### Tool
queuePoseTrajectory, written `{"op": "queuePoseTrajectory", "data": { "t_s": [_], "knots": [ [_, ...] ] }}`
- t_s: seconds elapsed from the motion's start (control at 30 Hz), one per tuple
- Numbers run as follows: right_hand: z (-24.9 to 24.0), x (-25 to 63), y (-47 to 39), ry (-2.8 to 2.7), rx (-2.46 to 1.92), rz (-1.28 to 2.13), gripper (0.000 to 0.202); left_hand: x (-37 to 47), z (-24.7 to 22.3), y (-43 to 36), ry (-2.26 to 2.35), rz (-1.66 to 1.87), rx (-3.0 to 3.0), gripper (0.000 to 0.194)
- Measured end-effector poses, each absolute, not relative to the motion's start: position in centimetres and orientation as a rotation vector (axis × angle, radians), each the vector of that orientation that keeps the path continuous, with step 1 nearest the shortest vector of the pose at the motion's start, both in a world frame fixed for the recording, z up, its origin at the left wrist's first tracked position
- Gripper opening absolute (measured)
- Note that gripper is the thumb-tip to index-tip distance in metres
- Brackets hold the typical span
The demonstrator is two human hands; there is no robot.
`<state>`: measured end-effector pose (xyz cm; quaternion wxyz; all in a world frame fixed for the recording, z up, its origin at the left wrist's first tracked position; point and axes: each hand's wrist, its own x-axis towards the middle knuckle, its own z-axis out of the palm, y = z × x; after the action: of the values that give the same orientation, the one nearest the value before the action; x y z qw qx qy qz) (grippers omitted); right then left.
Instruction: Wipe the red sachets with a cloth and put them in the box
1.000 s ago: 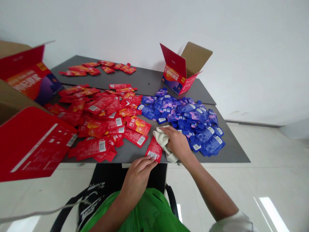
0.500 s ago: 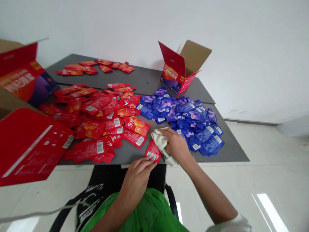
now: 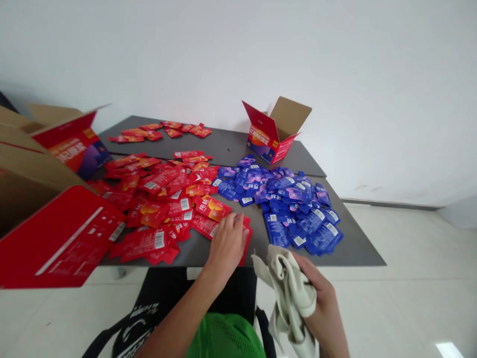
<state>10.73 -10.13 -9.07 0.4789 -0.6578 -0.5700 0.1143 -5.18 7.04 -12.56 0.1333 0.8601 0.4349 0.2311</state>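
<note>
My left hand is over a red sachet near the table's front edge, its fingers curled on the sachet's upper part. The hand covers much of that sachet. My right hand grips a crumpled off-white cloth, held in front of the table edge and hanging down. Left of my left hand spreads a heap of red sachets, some showing barcodes and some an orange fruit print. A pile of blue sachets lies beyond the cloth, to the right.
A large open red carton stands at the left, flaps out. Another open red box sits at the back of the grey table. More red sachets lie at the back left, by the white wall. A black chair is below.
My right hand has pulled the cloth off the red sachet, back toward me and rightward. My left hand has moved up from the sachet's lower edge to its upper part. The view has tilted up.
</note>
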Motion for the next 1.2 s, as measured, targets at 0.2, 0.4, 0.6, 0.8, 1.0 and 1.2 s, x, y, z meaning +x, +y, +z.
{"op": "queuePoseTrajectory", "data": {
  "t_s": [0.2,0.4,0.6,0.8,1.0,1.2],
  "knots": [
    [-10.2,10.7,-11.5,-1.381,-1.54,0.299,0.037,-2.8,-12.6,8.8,1.244,0.464,2.495,0.047],
    [-10.7,10.3,-11.9,-1.392,-1.511,0.37,0.038,-2.4,-12.1,10.7,1.113,0.553,2.435,0.041],
    [-11.6,11.2,-12.9,-1.416,-1.526,0.375,0.041,-4.7,-8.5,7.6,0.698,0.948,2.485,0.02],
    [-10.6,12.1,-14.1,-1.378,-1.572,0.311,0.033,-8.1,-11.7,4.0,0.525,0.809,2.706,0.02],
    [-9.2,13.5,-14.9,-1.346,-1.629,0.229,0.035,-10.0,-15.4,1.4,0.641,0.767,2.71,0.033],
    [-7.6,11.7,-9.4,-1.4,-1.593,0.008,0.038,-9.8,-17.4,0.0,0.602,0.925,2.729,0.035]
  ]
}}
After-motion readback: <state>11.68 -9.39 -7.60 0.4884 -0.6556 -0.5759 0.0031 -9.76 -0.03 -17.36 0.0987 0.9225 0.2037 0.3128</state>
